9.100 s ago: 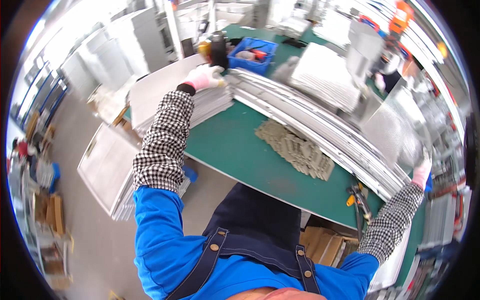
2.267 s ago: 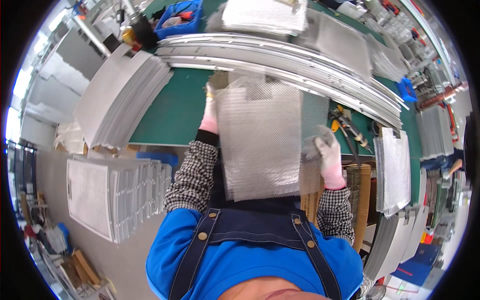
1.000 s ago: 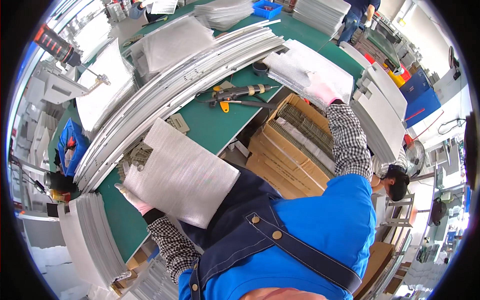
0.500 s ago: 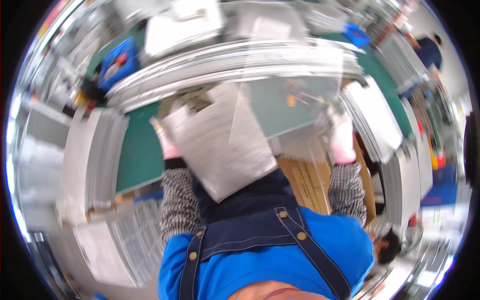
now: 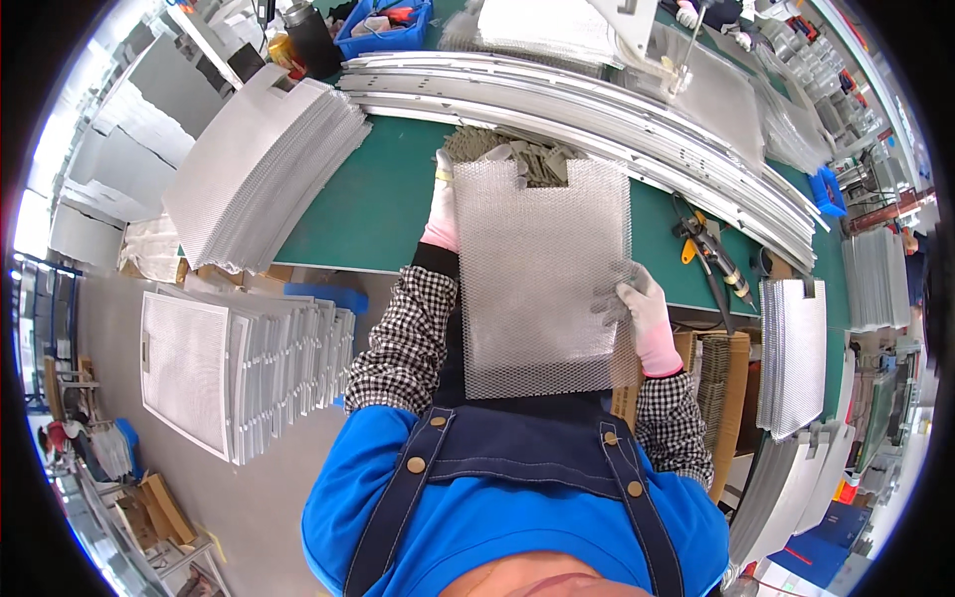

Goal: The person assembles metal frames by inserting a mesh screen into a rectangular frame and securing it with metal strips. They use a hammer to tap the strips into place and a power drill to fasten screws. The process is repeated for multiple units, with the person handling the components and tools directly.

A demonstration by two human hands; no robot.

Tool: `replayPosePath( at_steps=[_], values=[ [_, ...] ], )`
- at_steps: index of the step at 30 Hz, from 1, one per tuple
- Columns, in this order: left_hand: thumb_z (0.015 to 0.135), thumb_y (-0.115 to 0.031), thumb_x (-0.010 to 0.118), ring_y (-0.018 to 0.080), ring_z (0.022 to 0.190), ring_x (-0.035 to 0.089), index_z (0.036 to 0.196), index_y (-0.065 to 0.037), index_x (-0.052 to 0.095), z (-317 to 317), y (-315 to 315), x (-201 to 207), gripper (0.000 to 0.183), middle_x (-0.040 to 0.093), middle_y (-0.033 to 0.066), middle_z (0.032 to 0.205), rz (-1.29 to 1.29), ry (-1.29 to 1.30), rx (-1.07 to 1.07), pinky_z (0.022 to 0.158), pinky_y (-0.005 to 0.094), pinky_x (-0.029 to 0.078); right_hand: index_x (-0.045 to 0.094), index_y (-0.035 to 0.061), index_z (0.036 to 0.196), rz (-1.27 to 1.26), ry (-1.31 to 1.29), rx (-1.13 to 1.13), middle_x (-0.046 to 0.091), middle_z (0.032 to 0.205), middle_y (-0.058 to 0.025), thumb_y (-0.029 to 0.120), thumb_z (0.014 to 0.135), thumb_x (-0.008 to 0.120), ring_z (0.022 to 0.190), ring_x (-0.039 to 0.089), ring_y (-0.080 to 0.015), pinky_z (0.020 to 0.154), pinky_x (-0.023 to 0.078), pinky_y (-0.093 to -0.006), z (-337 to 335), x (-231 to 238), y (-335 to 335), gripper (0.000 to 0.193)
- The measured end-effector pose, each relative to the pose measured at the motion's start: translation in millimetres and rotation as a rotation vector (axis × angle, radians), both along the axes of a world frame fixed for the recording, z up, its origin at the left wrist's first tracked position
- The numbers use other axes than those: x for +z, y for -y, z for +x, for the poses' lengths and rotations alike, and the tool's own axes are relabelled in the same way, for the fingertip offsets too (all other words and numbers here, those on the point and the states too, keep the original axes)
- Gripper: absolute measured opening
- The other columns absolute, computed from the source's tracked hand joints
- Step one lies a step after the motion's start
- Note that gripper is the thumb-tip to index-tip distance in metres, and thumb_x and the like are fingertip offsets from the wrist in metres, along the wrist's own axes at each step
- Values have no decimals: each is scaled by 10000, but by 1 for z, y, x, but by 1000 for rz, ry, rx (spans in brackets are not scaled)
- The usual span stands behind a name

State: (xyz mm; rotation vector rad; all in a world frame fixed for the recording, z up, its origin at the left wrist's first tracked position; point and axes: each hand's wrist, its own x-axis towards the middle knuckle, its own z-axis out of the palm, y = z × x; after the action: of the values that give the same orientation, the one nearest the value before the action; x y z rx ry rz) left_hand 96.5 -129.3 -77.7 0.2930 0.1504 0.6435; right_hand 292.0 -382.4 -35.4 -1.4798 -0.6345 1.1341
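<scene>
A silvery mesh sheet [image 5: 542, 284] with a square notch in its top edge hangs in front of me, over the table's near edge. Along its right side a slightly offset edge suggests a second layer. My left hand [image 5: 444, 209], in a white glove, grips the upper left edge; some of its fingers are hidden behind the sheet. On the right edge, lower down, my gloved right hand [image 5: 642, 310] closes with grey fingertips over the front. Just beyond the notch, a heap of small grey-green pieces [image 5: 542, 162] lies on the green table [image 5: 398, 189].
Stacks of mesh panels stand at the left [image 5: 264, 169] and right [image 5: 793, 353]. Long metal strips [image 5: 577, 119] cross the table's back. A power screwdriver [image 5: 721, 259] lies at right, near an open carton [image 5: 721, 388]. Framed panels [image 5: 244, 368] stand low at left.
Two mesh sheets were held apart, one per hand, the left one tilted. Now they appear brought together and upright. My right hand is lower on the edge, and the view has turned.
</scene>
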Motion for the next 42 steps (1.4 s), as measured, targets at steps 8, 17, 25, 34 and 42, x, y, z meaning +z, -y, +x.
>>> replayPosePath(
  at_steps=[8,17,25,34,42],
  values=[
    [796,-847,495,317,1110,597,1464,-21,369,-4,0,7,1070,554,221,1291,146,-35,113,955,474,521,445,-42,1375,-149,484,87,608,1178,-185,39,880,601,1066,648,-251,871,545,-334,19,4,-5,525],
    [873,-709,569,291,1134,605,1422,-3,417,-59,-17,131,907,563,177,1309,613,-327,748,943,423,545,304,-56,1509,146,-35,282,420,1502,-188,277,838,778,1385,414,-265,1170,297,-362,-17,24,-26,886],
    [908,-605,620,249,1122,611,1397,-6,462,-86,-32,123,789,583,145,1285,861,-355,1086,935,396,530,468,-60,1394,153,-28,258,615,1284,-122,256,905,726,1139,591,-194,1021,450,-329,-12,23,-26,637],
    [957,-442,602,287,1208,590,1364,-28,515,-63,4,95,587,586,159,1346,496,260,71,1024,435,485,635,6,1231,159,348,175,687,1132,-46,87,839,791,1009,627,-150,900,517,-322,52,-42,-39,430],
    [985,-443,545,275,1204,592,1363,-32,519,-57,2,68,560,593,154,1343,592,-283,350,1022,411,485,632,-16,1210,342,273,122,684,1126,-56,36,853,716,1080,615,-177,988,462,-339,25,-38,-39,370]
  ],
)
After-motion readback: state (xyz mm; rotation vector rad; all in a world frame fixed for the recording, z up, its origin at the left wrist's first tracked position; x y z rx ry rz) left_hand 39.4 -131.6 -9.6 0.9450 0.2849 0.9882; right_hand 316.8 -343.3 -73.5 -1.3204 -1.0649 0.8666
